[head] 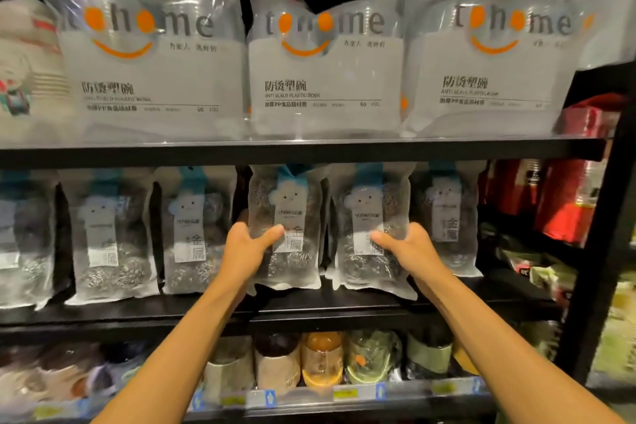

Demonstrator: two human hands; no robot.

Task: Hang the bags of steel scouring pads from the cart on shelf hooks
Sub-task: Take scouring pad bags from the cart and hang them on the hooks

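Just under the shelf board (309,152), two bags of scouring pads are being held side by side. The left hand (253,246) is gripping the left bag (292,203) — its thumb is lying across the front and its fingers are hidden behind the bag's left edge. The right hand (407,248) is gripping the right bag (368,203) the same way, thumb on the front label and fingers wrapping round the right edge. Both bags are hanging upright, their teal tops reaching the underside of the board; the hooks are hidden, so whether the bags are sitting on them cannot be told. More pad bags (106,234) are hanging in a row below the board, left of the held pair, with one more to the right. On top of the board, three bowl bags (325,79) are standing upright. Further below the board, blurred packs (320,361) are sitting in a row.
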